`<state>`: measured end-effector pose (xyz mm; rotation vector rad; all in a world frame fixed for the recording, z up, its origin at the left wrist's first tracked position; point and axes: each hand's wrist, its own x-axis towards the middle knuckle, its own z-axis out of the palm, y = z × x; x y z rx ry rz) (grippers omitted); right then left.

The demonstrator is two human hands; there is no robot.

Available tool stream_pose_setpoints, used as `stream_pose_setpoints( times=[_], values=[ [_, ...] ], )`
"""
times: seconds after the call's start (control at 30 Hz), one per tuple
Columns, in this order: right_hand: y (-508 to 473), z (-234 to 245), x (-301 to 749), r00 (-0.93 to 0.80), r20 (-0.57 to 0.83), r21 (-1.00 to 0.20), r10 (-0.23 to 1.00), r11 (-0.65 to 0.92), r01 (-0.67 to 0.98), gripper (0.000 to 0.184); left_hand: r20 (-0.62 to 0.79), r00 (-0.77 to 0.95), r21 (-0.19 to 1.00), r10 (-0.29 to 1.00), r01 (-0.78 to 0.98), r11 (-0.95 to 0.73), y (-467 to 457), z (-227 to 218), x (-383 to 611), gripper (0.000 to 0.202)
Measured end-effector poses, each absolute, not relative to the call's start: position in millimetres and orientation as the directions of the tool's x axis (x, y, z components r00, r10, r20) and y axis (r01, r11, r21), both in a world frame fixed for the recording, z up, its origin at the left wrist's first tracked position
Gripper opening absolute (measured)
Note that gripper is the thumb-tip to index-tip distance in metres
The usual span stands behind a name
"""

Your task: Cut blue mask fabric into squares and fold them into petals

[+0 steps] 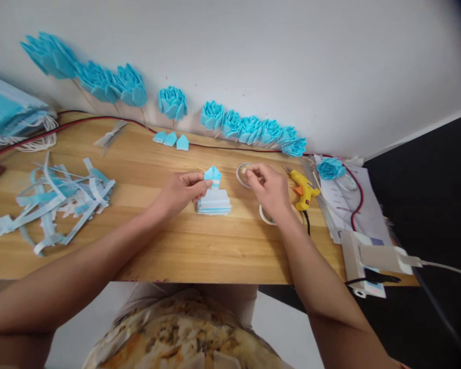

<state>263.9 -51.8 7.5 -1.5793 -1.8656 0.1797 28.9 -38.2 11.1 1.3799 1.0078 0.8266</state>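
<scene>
My left hand (180, 192) pinches a small folded blue petal piece (213, 176), holding it just above a stack of cut blue-and-white squares (214, 202) on the wooden table (146, 241). My right hand (269, 189) is closed with its fingertips on a roll of clear tape (243, 173) to the right of the petal. A second tape roll (264, 215) lies partly hidden under that wrist.
A yellow glue gun (304, 188) lies right of my right hand. Blue fabric flowers (253, 128) line the wall; one more (330, 168) rests on papers. Cut mask strips (57, 197) lie at left, stacked masks (7, 115) far left, three folded petals (171, 139) at the back, a power strip (363, 261) at right.
</scene>
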Motion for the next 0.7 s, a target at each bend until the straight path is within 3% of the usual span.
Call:
stream_pose_setpoints(
  times=[0.1,0.17,0.43,0.7],
  values=[
    [-64.1,13.5,249.7,-0.056,0.642,-0.457,0.764,0.441,0.773,0.018,-0.126,0.421,0.990,0.898,0.116,0.085,-39.3,12.1,28.9,0.030],
    [-70.3,15.4,243.6,-0.131,0.704,-0.369,0.697,0.518,0.772,0.017,-0.144,0.462,0.988,0.875,0.120,0.099,-40.3,12.4,29.5,0.030],
    [-71.8,5.4,244.6,-0.366,0.775,-0.120,0.516,0.688,0.715,0.021,-0.146,0.585,0.989,0.798,0.111,0.099,-43.0,14.4,30.7,0.032],
    [-69.4,1.0,246.5,-0.391,0.718,-0.165,0.576,0.687,0.708,0.023,-0.136,0.616,0.989,0.776,0.125,0.074,-42.9,16.8,30.8,0.035]
  ],
)
